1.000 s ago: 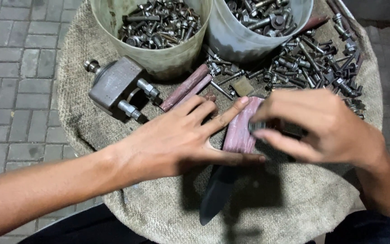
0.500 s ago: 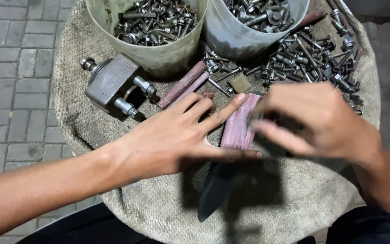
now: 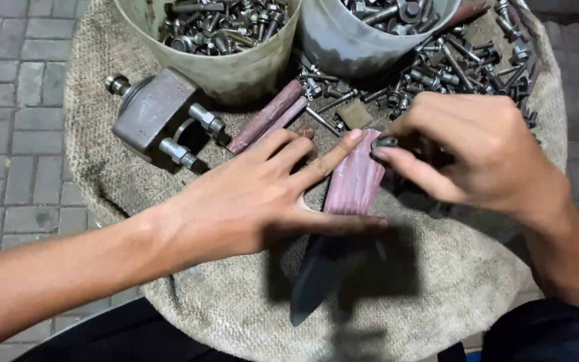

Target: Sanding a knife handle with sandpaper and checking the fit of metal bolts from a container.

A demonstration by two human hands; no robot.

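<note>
A knife lies on the burlap-covered surface (image 3: 437,295), its reddish wooden handle (image 3: 355,179) pointing away from me and its dark blade (image 3: 316,278) toward me. My left hand (image 3: 263,194) presses flat on the handle, fingers spread, thumb across the handle's near end. My right hand (image 3: 470,154) hovers at the handle's far end, fingertips pinched on a small dark metal piece (image 3: 384,142), probably a nut or washer.
Two pale buckets (image 3: 236,64) (image 3: 343,50) full of bolts and nuts stand at the back. Loose bolts and screws (image 3: 464,60) litter the back right. A grey metal block with threaded fittings (image 3: 152,114) sits left. Two reddish wooden strips (image 3: 266,117) lie beside it. Brick paving (image 3: 15,107) surrounds the surface.
The view has shifted slightly. My right hand has slid a little along the handle's far end with the small piece. My left hand stays pressed on the knife handle.
</note>
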